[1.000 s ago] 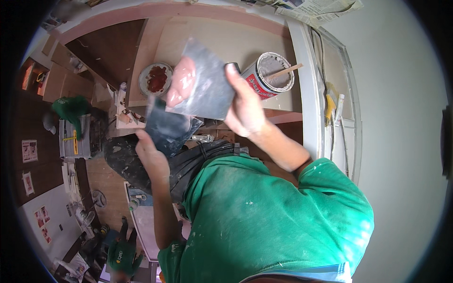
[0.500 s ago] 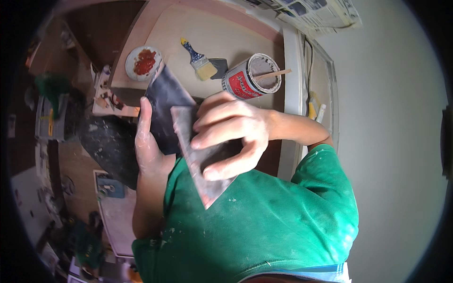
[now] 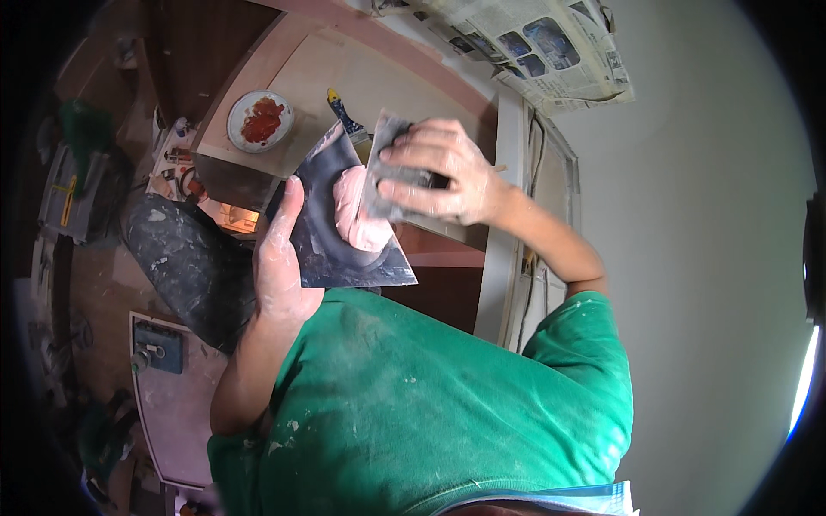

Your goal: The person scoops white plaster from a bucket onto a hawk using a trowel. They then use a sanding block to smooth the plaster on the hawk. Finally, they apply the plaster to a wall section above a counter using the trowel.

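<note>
My left hand (image 3: 282, 267) grips a dark, flat plate (image 3: 314, 193) by its left edge, with the thumb lying over the top. A mound of pale pink putty (image 3: 348, 211) sits on the plate's right half. My right hand (image 3: 452, 176) closes round a grey putty spreader (image 3: 386, 138), a wide flat blade that is slightly blurred. Its lower edge meets the right side of the putty. Part of the blade is hidden under my right fingers.
On the pale board beyond my hands stand a white dish (image 3: 234, 131) with red paste and a partly covered paintbrush (image 3: 337, 105). Newspaper (image 3: 551, 60) hangs at the top right, along a white wall (image 3: 714, 241). A blue box (image 3: 160, 348) lies at lower left.
The dark plate has tipped so its face and the pink putty show. My right hand has moved up and away with the spreader, now against the putty. The paint tin has become hidden.
</note>
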A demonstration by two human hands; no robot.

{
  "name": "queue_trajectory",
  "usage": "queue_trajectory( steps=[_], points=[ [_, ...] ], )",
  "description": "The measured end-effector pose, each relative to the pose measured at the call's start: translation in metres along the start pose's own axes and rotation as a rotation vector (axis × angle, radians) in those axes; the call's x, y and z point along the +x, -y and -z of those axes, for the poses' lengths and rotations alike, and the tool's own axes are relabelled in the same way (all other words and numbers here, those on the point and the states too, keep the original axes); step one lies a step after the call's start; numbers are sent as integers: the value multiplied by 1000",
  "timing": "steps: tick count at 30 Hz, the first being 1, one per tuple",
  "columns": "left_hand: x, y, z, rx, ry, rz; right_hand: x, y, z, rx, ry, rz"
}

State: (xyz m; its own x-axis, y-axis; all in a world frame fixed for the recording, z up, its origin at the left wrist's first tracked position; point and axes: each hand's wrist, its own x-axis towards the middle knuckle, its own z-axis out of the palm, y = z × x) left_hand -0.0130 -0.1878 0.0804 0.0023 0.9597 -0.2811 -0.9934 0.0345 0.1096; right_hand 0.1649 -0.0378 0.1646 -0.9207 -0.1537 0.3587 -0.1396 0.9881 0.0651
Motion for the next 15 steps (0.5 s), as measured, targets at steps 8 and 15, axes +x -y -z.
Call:
queue_trajectory(
  steps=[8,15],
  points=[
    [-2,-17,-8,391,-311,-257,40,3,58,-150,356,48],
    [1,-21,-9,528,-232,-388,83,2,75,-174,543,142]
  ],
)
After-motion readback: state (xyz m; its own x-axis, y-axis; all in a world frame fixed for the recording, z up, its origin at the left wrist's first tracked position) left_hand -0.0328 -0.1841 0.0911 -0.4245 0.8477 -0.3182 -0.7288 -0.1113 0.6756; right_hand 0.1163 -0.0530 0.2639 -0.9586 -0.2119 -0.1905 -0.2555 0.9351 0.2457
